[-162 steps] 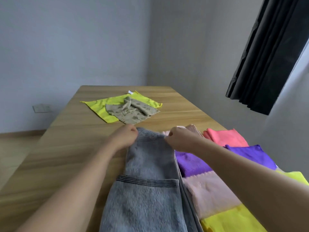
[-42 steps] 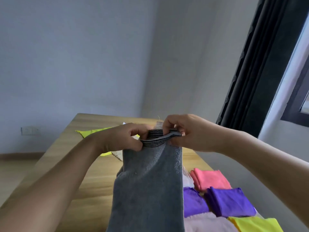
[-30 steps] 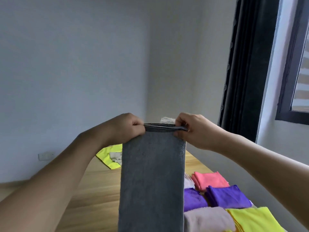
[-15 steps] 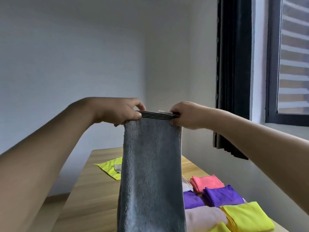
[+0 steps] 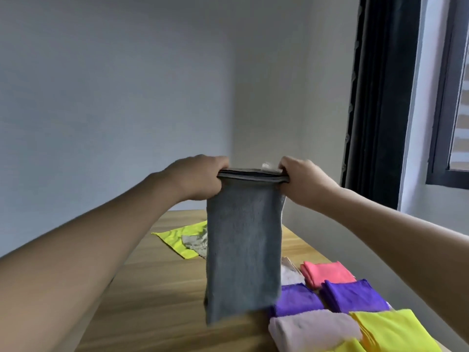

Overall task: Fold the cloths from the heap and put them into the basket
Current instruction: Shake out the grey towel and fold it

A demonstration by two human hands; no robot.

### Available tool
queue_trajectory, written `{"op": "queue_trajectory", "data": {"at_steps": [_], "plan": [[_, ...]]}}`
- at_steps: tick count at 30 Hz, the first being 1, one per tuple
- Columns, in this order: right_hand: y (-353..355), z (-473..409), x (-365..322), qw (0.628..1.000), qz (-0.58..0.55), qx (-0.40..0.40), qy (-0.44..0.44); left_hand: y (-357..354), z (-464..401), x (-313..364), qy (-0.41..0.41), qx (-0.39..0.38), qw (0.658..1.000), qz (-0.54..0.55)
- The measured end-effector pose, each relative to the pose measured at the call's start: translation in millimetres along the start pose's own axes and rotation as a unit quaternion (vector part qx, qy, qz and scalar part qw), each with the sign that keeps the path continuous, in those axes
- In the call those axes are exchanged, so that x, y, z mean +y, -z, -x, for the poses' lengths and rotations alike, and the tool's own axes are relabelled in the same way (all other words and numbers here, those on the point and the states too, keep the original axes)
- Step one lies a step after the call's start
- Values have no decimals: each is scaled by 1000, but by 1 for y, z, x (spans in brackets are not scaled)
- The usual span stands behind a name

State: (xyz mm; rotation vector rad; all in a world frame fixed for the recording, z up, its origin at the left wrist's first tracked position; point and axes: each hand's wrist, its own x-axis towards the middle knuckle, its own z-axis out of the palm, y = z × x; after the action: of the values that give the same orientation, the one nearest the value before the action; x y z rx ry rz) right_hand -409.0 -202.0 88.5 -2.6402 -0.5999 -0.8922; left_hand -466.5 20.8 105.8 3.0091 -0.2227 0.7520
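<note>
Stretching back to the far wall, the table [image 5: 162, 295] carries a row of folded cloths [image 5: 330, 301] along its right edge and a yellow cloth [image 5: 177, 237] further off with a beige cloth [image 5: 195, 243] on it. Above it hangs the grey towel [image 5: 243, 250], doubled lengthwise, its bottom edge clear of the wood. The left hand [image 5: 195, 177] and right hand [image 5: 299, 182] each pinch a top corner, fingers curled round the edge.
</note>
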Motion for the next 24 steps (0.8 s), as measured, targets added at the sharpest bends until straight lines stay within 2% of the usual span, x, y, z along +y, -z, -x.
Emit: {"op": "queue_trajectory", "data": {"at_steps": [2,3,5,6,8,9,11,13,15,17,19,21,24], "plan": [[-3,-1,2,998,-21,55,2,5,1,3,-7,22,1000,10],[-4,0,1,997,-23,67,12,7,2,5,-9,-11,999,40],[-5,2,-2,998,-30,42,42,10,7,5,-7,-130,985,117],[-7,4,-2,998,-18,-2,56,8,12,5,2,-202,968,151],[-15,12,-1,984,23,-163,62,-11,22,1,18,-327,925,192],[-23,19,0,963,22,-265,45,-26,29,-1,22,-370,905,207],[-42,42,1,897,12,-442,-1,-63,45,2,18,-432,869,240],[-67,72,1,840,51,-540,-13,-103,65,9,16,-498,829,255],[-97,99,2,798,90,-596,-7,-139,87,16,13,-561,795,232],[-123,118,3,767,74,-637,-9,-169,105,21,12,-600,774,199],[-139,126,2,760,50,-649,-1,-185,118,23,22,-620,766,167],[-150,125,-2,770,42,-636,20,-194,125,21,39,-616,775,137],[-163,112,-9,815,59,-573,60,-197,121,9,85,-561,816,107]]}}
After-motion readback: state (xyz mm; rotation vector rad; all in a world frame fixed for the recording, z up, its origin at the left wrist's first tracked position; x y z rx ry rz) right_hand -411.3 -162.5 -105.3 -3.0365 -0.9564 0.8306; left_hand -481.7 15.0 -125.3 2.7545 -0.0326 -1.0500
